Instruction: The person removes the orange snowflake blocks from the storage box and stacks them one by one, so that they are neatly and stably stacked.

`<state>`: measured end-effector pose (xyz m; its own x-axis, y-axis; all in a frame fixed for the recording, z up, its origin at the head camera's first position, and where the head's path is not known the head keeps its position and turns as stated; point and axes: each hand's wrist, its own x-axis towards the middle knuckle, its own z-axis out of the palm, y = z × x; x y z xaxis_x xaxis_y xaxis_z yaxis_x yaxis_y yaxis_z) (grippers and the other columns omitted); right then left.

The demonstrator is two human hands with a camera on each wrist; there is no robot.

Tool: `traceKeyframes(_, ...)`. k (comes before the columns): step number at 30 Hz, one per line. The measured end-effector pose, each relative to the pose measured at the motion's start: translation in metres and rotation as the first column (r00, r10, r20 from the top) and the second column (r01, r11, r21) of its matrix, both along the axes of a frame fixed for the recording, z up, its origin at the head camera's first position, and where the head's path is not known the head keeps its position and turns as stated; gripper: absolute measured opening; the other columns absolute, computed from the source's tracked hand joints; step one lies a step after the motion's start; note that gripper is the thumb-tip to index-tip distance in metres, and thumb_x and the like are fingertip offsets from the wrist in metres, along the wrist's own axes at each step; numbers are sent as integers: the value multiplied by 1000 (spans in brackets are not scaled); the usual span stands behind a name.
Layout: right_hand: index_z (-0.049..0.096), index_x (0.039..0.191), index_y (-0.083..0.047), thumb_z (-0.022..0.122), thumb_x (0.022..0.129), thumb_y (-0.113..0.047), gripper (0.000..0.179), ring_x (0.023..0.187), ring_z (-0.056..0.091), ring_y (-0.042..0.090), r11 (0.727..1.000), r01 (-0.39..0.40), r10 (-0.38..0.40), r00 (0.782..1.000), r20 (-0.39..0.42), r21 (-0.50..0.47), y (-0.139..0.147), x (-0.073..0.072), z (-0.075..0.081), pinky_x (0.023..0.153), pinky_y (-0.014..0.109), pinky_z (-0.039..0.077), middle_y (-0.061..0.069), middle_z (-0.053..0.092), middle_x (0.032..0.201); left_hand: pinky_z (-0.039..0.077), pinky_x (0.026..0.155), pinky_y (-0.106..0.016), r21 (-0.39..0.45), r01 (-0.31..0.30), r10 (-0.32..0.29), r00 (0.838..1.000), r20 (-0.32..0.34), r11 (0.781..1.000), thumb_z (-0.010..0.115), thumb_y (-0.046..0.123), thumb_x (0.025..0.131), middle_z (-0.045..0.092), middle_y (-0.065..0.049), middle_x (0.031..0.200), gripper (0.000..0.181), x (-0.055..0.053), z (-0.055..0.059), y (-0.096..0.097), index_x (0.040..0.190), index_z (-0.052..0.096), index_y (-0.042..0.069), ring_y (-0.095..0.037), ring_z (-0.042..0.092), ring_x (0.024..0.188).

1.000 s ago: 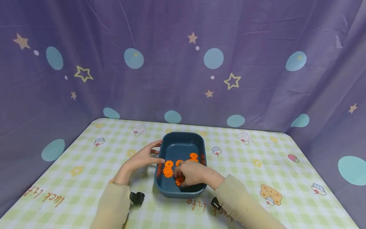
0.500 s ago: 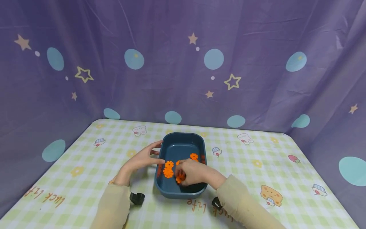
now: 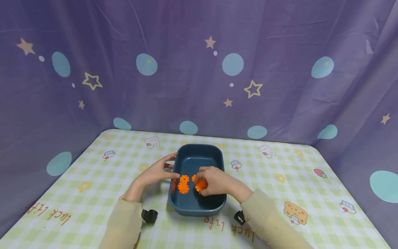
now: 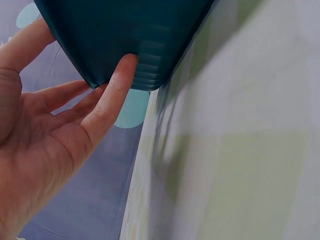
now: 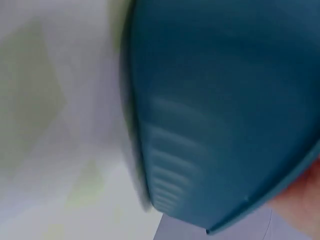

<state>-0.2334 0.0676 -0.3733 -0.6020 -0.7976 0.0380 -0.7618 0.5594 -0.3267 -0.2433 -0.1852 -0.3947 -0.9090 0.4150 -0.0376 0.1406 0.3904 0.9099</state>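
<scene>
A dark blue plastic bin [image 3: 198, 209] stands on the table, holding several orange plastic snowflake discs [image 3: 183, 188]. My left hand [image 3: 155, 173] holds the bin's left side, thumb at the rim and other fingers against the outer wall. In the left wrist view, one finger [image 4: 117, 85] of that hand presses on the ribbed wall. Inside the bin, my right hand [image 3: 214, 180] grips an orange snowflake disc [image 3: 200, 185] with curled fingers. Its fingertips and some discs are partly hidden. The right wrist view shows mostly the bin's outer wall [image 5: 220, 110], with a blurred bit of hand.
A green-and-white checked tablecloth [image 3: 124, 148] with printed cartoons covers the table. Purple fabric [image 3: 199, 114] with stars and blue ovals hangs behind and at both sides. The bin's raised walls surround the right hand's working space.
My right hand has moved up and slightly right inside the bin, with the gripped orange disc moving along. My left hand stays where it was on the bin.
</scene>
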Motion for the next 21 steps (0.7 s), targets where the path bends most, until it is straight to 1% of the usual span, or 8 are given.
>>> traceKeyframes(5,69,95,-15,73,73,-22,24,70,50,6,999,14,-15,1000,-18,-47,8,-4,3,63,15,44,-5,55,89,46,87,-42,11,-7,7,1000,2,1000,72,22,79,25,-11,147,83,0,1,1,145,23,18,-33,43,119)
traceKeyframes(11,68,99,-15,70,74,-20,25,74,52,8,995,45,-46,999,-10,-92,19,-7,5,66,17,46,-6,55,93,45,88,-43,6,-2,2,1000,2,1000,71,20,79,27,-12,145,82,0,0,1,145,23,19,-33,42,120)
traceKeyframes(14,68,99,-15,69,74,-20,25,74,51,9,993,53,-57,998,-35,-108,24,-8,5,66,18,46,-6,54,94,45,89,-44,-1,0,0,1000,0,1000,71,20,80,27,-11,146,81,0,-2,0,145,23,19,-34,42,120)
traceKeyframes(16,68,100,-14,68,75,-20,25,74,52,13,991,55,-60,997,-43,-122,28,-10,6,64,19,45,-6,54,95,44,89,-45,-2,1,-1,1000,3,1000,71,21,79,27,-12,146,82,1,-1,0,145,23,19,-33,42,120)
traceKeyframes(21,68,102,-14,67,77,-19,25,70,52,16,986,62,-72,996,-58,-154,37,-12,9,60,20,43,-4,54,95,44,90,-45,2,7,-7,1000,20,1000,72,23,79,27,-12,145,84,1,0,-2,146,21,20,-34,40,122)
